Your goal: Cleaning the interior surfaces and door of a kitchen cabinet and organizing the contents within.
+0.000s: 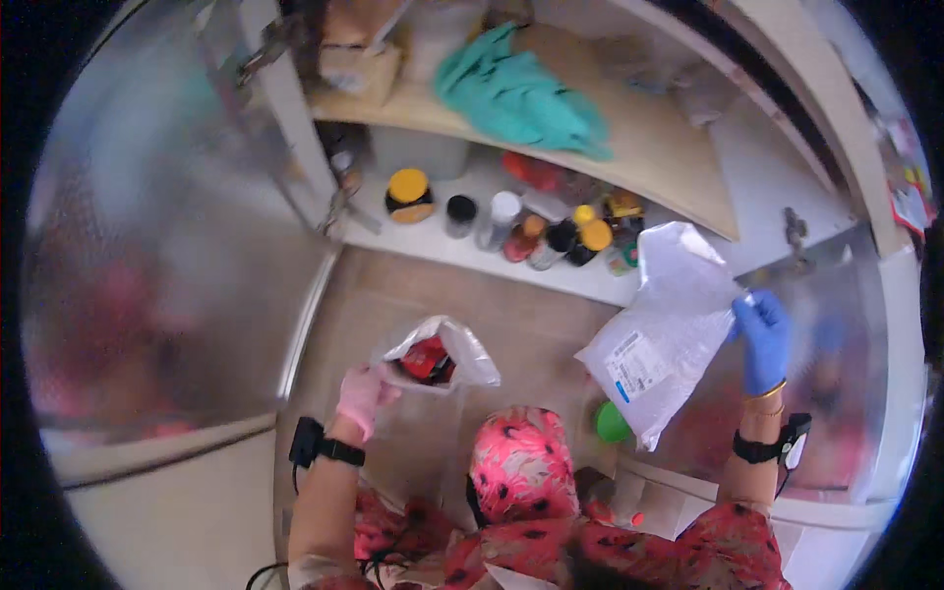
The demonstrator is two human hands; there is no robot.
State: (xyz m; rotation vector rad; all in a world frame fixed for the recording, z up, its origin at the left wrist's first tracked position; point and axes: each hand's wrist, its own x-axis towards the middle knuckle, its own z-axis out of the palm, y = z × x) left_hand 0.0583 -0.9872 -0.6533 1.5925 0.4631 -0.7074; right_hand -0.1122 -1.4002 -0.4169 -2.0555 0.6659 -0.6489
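My left hand (365,398), in a pink glove, grips the near-left edge of a silver-lined pouch (476,358). The pouch's mouth gapes upward, and red packets (424,359) show inside. Off to the right, my right hand (763,335) wears a blue glove. It pinches the upper right edge of a pale plastic mailer bag (675,302), which hangs at a tilt. A white printed label (636,369) with a barcode is stuck on the bag's face. What the mailer bag holds cannot be seen.
Before me is a cabinet with jars and bottles on its lower shelf (428,234), among them a yellow-lidded jar (409,195). A teal cloth (523,96) drapes over the upper shelf (649,140). The left door (184,295) stands ajar. A green round object (612,422) sits near my knee (523,464).
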